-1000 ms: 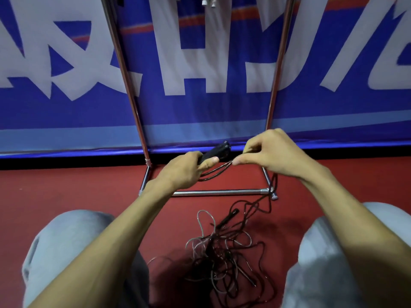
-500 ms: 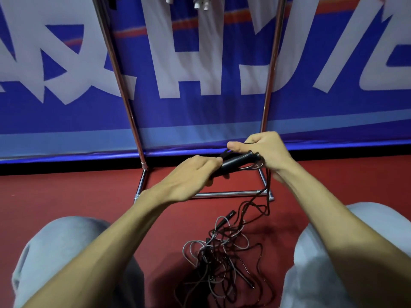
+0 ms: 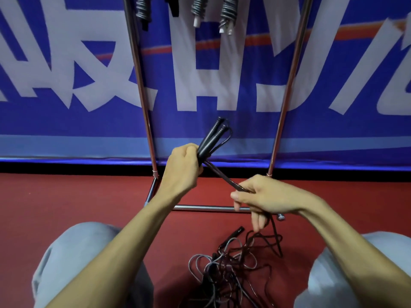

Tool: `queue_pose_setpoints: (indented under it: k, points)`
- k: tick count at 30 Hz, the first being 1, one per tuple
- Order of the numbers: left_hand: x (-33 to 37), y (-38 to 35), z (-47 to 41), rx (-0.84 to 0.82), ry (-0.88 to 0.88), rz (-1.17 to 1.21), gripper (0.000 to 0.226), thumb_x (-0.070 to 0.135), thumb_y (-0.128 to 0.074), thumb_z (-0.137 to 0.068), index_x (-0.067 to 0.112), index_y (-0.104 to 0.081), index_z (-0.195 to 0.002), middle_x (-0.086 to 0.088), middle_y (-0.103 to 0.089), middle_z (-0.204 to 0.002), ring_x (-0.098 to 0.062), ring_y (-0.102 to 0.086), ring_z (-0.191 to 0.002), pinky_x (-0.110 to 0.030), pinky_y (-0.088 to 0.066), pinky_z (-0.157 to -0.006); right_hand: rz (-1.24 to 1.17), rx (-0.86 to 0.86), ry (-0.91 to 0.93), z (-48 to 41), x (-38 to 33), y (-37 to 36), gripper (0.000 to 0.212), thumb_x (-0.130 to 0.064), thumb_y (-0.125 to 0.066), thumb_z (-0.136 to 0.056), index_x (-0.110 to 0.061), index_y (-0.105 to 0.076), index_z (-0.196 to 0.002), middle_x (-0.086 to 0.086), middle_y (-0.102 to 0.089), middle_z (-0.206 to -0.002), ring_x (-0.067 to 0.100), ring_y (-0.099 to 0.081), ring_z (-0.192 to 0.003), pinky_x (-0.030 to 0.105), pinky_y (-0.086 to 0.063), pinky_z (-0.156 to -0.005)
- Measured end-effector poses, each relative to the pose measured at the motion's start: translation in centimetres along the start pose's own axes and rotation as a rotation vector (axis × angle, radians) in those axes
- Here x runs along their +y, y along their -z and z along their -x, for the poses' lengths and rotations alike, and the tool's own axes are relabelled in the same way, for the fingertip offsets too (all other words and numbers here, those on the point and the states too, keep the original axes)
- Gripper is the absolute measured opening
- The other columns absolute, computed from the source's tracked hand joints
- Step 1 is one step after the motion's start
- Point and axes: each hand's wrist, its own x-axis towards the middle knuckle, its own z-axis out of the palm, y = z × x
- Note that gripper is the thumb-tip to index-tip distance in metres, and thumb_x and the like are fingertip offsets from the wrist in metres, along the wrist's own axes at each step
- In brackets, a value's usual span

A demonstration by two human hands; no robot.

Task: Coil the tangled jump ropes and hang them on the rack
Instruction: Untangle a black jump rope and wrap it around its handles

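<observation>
The left hand (image 3: 181, 167) is curled tight around two black handles (image 3: 211, 138). It holds them side by side, and their tips point up and away from the person. A thin black rope (image 3: 222, 176) comes out from under this hand and runs down to the right hand (image 3: 269, 196). The right hand is lower and closer to the person. Its thumb and fingers are closed on the rope, and the two hands are apart.

From the right hand the rope drops to a pile of ropes (image 3: 231, 265) on the red floor (image 3: 66, 207). The pile is a messy tangle of black and grey, and it lies between the person's grey knees (image 3: 73, 252). One more handle (image 3: 235, 233) lies at its top edge.

Behind the hands stands a shiny metal rack (image 3: 142, 90). Its low bar is on the floor. High up on it hang a few coiled ropes (image 3: 198, 10). Behind the rack is a blue banner (image 3: 66, 130) with big white letters.
</observation>
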Motion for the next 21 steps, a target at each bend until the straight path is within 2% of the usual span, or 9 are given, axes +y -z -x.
queue_pose_setpoints:
  k: [3, 6, 8, 10, 12, 13, 15, 17, 21]
  points:
    - [-0.5, 0.3, -0.2, 0.088, -0.108, -0.299, 0.035, 0.02, -0.034, -0.087, -0.004, -0.052, -0.068, -0.016, -0.047, -0.057, -0.033, -0.039, -0.061, -0.041, -0.034, -0.057, 0.262, -0.05, -0.008, 0.7, -0.7, -0.1, 0.025, -0.028, -0.047, -0.099, -0.016, -0.058, -0.08, -0.003, -0.062, -0.052, 0.017, -0.072, -0.063, 0.013, -0.047, -0.053]
    - [-0.8, -0.1, -0.3, 0.086, -0.132, -0.478, 0.035, 0.013, -0.035, -0.092, 0.006, -0.035, -0.057, -0.01, -0.038, -0.054, -0.034, -0.037, -0.065, -0.04, -0.027, -0.06, 0.471, -0.064, 0.084, 1.7, -1.3, 0.0, 0.02, -0.028, -0.047, -0.098, -0.025, -0.056, -0.08, 0.004, -0.067, -0.057, 0.008, -0.067, -0.058, 0.026, -0.049, -0.077]
    - [-1.5, -0.6, -0.6, 0.041, -0.093, -0.576, 0.036, 0.015, -0.035, -0.092, 0.008, -0.035, -0.056, -0.009, -0.037, -0.056, -0.036, -0.038, -0.068, -0.037, -0.026, -0.063, 0.496, 0.015, 0.182, 2.1, -1.6, 0.2, 0.019, -0.026, -0.049, -0.097, -0.024, -0.06, -0.082, 0.005, -0.063, -0.056, 0.006, -0.06, -0.051, 0.021, -0.046, -0.066]
    - [-2.0, -0.8, -0.8, -0.03, -0.018, -0.652, 0.034, 0.018, -0.035, -0.093, 0.004, -0.042, -0.063, -0.015, -0.048, -0.069, -0.038, -0.044, -0.074, -0.036, -0.029, -0.065, 0.445, 0.128, 0.255, 2.2, -1.4, 0.6, 0.019, -0.023, -0.051, -0.097, -0.018, -0.064, -0.083, 0.001, -0.057, -0.054, 0.005, -0.054, -0.045, 0.015, -0.042, -0.054]
    - [-2.0, -1.1, -0.7, -0.107, 0.009, -0.673, 0.027, 0.014, -0.034, -0.094, 0.0, -0.05, -0.077, -0.021, -0.056, -0.086, -0.036, -0.041, -0.075, -0.036, -0.029, -0.065, 0.346, 0.263, 0.292, 2.0, -0.6, 1.4, 0.021, -0.022, -0.054, -0.095, -0.017, -0.066, -0.079, -0.001, -0.057, -0.053, 0.003, -0.051, -0.044, 0.018, -0.043, -0.052]
    - [-1.9, -1.1, -0.4, -0.149, -0.006, -0.695, 0.025, 0.011, -0.032, -0.094, 0.0, -0.05, -0.079, -0.022, -0.056, -0.087, -0.035, -0.038, -0.072, -0.037, -0.027, -0.063, 0.325, 0.347, 0.303, 1.8, -0.1, 1.8, 0.021, -0.023, -0.056, -0.094, -0.018, -0.067, -0.076, -0.003, -0.06, -0.054, 0.004, -0.05, -0.046, 0.02, -0.041, -0.053]
    - [-1.8, -1.2, -0.1, -0.217, -0.09, -0.766, 0.027, 0.011, -0.032, -0.092, 0.004, -0.042, -0.068, -0.019, -0.051, -0.075, -0.032, -0.034, -0.066, -0.036, -0.024, -0.061, 0.31, 0.529, 0.298, 1.1, 1.0, 2.4, 0.022, -0.026, -0.06, -0.091, -0.021, -0.068, -0.072, -0.006, -0.062, -0.055, 0.004, -0.05, -0.05, 0.02, -0.038, -0.057]
    - [-1.6, -1.4, 0.1, -0.298, -0.188, -0.83, 0.033, 0.016, -0.033, -0.091, 0.005, -0.035, -0.06, -0.016, -0.042, -0.063, -0.029, -0.034, -0.061, -0.035, -0.024, -0.06, 0.237, 0.675, 0.273, 0.7, 1.5, 2.6, 0.019, -0.026, -0.064, -0.088, -0.022, -0.07, -0.07, -0.005, -0.061, -0.053, 0.002, -0.052, -0.052, 0.013, -0.036, -0.058]
    - [-1.0, -2.0, 1.1, -0.407, -0.341, -0.755, 0.032, 0.029, -0.027, -0.079, 0.011, -0.037, -0.054, -0.008, -0.042, -0.056, -0.02, -0.038, -0.054, -0.034, -0.027, -0.06, 0.144, 0.793, 0.204, -0.3, 2.2, 2.1, 0.017, -0.025, -0.068, -0.086, -0.027, -0.07, -0.069, -0.003, -0.065, -0.057, 0.004, -0.058, -0.057, 0.012, -0.04, -0.059]
